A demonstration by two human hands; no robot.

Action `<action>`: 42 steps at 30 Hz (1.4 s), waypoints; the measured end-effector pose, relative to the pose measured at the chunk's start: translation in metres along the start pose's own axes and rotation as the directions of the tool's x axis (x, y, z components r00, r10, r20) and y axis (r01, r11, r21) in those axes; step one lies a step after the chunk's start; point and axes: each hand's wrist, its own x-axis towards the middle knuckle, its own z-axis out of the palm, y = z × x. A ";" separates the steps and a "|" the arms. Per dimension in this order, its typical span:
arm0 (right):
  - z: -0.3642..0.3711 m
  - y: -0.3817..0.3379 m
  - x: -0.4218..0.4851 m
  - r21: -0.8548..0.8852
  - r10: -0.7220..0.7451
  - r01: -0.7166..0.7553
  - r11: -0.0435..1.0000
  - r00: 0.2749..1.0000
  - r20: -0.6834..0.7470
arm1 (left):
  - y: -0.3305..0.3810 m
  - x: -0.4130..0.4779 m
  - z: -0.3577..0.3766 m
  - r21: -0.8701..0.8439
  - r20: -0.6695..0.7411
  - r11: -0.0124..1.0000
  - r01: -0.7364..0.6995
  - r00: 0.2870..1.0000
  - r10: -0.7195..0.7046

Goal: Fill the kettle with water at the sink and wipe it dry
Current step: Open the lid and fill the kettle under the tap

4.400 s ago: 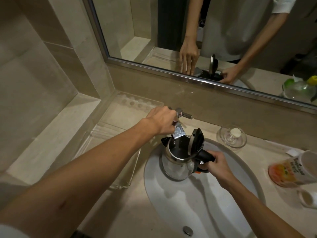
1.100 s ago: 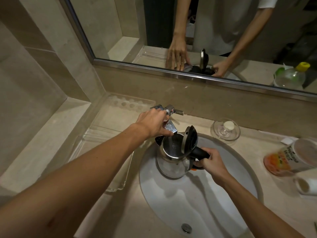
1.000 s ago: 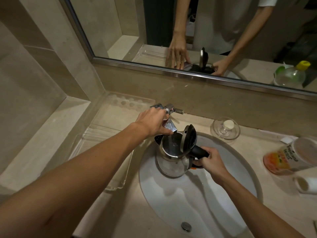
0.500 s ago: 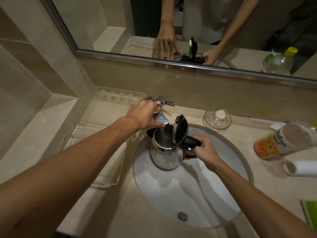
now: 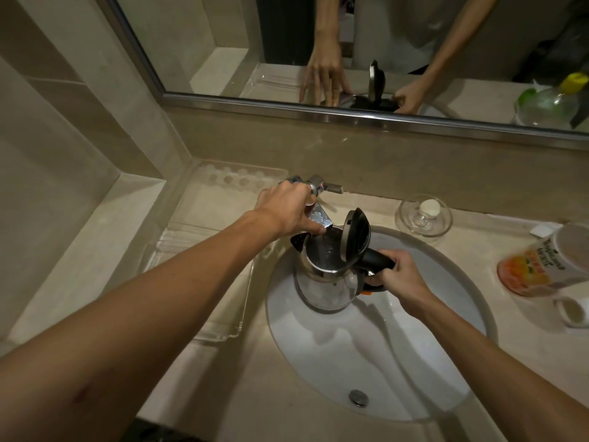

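Note:
A steel kettle [image 5: 328, 282] with its black lid [image 5: 355, 239] flipped up hangs over the white sink basin [image 5: 430, 362], just under the chrome tap [image 5: 318, 220]. My right hand [image 5: 398, 275] grips the kettle's black handle. My left hand [image 5: 287, 212] rests closed over the tap lever, covering most of it. The tap spout points into the kettle's open mouth; the inside glistens, but whether water is flowing I cannot tell.
A clear plastic tray [image 5: 204, 275] lies left of the sink. A glass dish [image 5: 424, 215] with a white piece sits behind the basin. An orange-labelled mug [image 5: 548, 263] and another white mug [image 5: 573, 312] stand at the right. A mirror [image 5: 350, 52] runs along the wall.
Both hands and the kettle keep the same hold under the tap. Only my head has shifted, so the scene slides slightly in view.

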 end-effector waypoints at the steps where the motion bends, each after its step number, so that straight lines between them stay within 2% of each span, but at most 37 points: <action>1: 0.000 0.000 0.000 0.001 0.002 -0.002 1.000 1.000 -0.001 | 0.000 0.000 -0.001 0.004 -0.003 1.000 0.006 1.000 -0.006; 16: -0.001 -0.002 -0.002 0.028 -0.007 0.006 1.000 0.999 0.040 | -0.002 0.003 0.003 0.000 -0.002 1.000 -0.019 1.000 0.019; 42: 0.000 0.001 -0.002 0.038 -0.002 0.001 0.999 1.000 0.018 | -0.005 0.005 0.007 -0.072 0.028 0.996 -0.046 0.998 0.049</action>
